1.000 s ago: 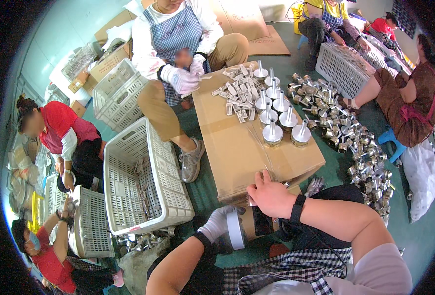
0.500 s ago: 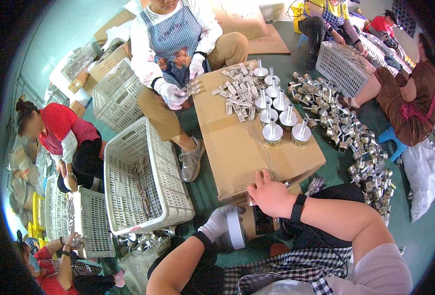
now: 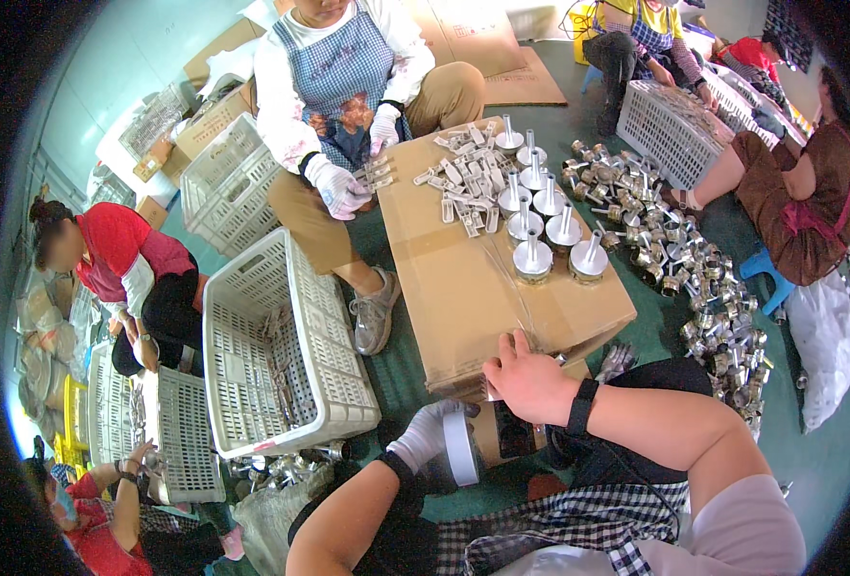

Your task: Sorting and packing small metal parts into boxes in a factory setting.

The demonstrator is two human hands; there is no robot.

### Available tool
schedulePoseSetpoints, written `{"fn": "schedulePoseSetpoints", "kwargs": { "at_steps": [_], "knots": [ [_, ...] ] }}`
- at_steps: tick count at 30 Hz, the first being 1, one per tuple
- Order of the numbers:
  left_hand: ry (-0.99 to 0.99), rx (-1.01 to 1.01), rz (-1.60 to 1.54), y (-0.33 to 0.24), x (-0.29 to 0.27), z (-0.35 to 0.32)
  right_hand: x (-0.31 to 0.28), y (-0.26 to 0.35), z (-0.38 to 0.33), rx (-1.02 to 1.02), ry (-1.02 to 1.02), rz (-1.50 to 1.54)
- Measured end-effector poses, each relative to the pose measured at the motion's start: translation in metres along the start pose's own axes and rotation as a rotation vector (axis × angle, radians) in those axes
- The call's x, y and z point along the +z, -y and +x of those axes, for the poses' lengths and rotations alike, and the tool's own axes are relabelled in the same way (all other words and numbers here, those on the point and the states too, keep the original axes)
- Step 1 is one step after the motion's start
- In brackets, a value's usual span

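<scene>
By the near edge of the cardboard box (image 3: 449, 336), our gloved left hand (image 3: 423, 437) closes around a white disc (image 3: 459, 449), tilted on edge just below the box top. Left forearm angles up from below. Our bare right hand (image 3: 532, 382) bends in from the right, palm down, fingers loosely extended at the box's edge; we cannot tell whether its thumb pinches anything. White-topped parts (image 3: 533, 257) stand beyond.

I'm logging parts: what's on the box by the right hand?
On the box are a pile of small pale pieces and, right of it, stemmed white discs. The surface under them, and the pile's underside, cannot be seen; the right hand hides part of the near edge.
</scene>
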State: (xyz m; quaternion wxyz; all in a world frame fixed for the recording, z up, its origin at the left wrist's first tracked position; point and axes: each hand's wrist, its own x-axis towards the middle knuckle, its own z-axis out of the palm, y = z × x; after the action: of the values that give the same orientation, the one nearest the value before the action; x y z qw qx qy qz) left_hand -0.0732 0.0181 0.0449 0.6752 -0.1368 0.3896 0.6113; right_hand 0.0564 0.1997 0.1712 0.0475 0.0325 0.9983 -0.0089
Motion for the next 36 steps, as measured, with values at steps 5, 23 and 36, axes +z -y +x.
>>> {"fn": "schedulePoseSetpoints", "kwargs": {
  "at_steps": [5,23,36],
  "knots": [
    [-0.004,-0.023,0.008,-0.002,0.003,-0.003,0.001,-0.001,0.0,-0.004,0.002,-0.021],
    [0.058,-0.009,-0.03,0.005,-0.014,0.005,0.004,0.002,-0.004,-0.027,-0.006,-0.052],
    [0.087,0.38,0.842,0.002,-0.007,-0.017,0.019,0.002,-0.003,-0.037,-0.188,0.147]
  ]
}}
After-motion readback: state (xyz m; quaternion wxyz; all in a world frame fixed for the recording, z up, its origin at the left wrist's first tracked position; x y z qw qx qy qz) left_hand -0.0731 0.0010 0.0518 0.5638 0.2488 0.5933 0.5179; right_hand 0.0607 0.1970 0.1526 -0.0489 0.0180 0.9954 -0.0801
